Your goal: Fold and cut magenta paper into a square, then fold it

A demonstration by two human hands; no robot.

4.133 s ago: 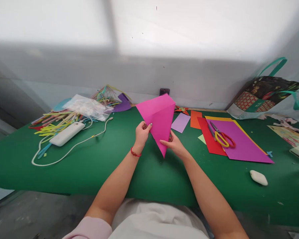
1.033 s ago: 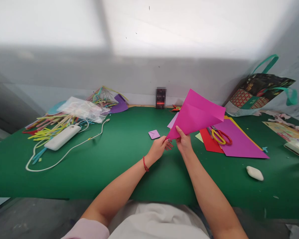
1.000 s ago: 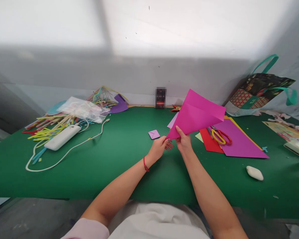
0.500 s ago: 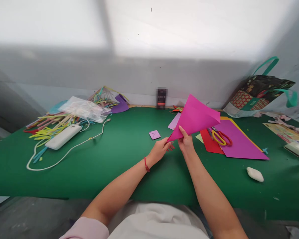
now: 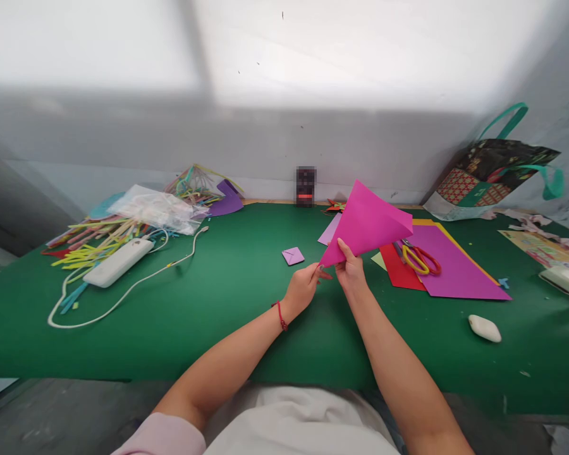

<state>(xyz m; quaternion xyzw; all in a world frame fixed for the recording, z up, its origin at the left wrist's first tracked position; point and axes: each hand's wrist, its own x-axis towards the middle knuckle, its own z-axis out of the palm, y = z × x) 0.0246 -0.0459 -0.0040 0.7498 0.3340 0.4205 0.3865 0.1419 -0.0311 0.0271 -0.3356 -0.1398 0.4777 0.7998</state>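
Observation:
A magenta sheet of paper is held tilted above the table, tapering to a narrow corner at its lower left. My left hand, with a red bracelet at the wrist, pinches that corner. My right hand grips the lower edge just beside it, thumb on the near face and the other fingers behind. A small folded lilac paper square lies on the green table, left of the hands. Behind the magenta sheet, a lilac sheet shows in part.
At right, scissors with yellow and red handles rest on purple paper and red paper. A white case lies nearer. A patterned bag stands behind. Paper strips, a white power bank and its cable occupy the left.
Both hands keep their hold on the magenta paper. Its far part has tipped slightly lower and left, and my left fingers have shifted a little at the corner.

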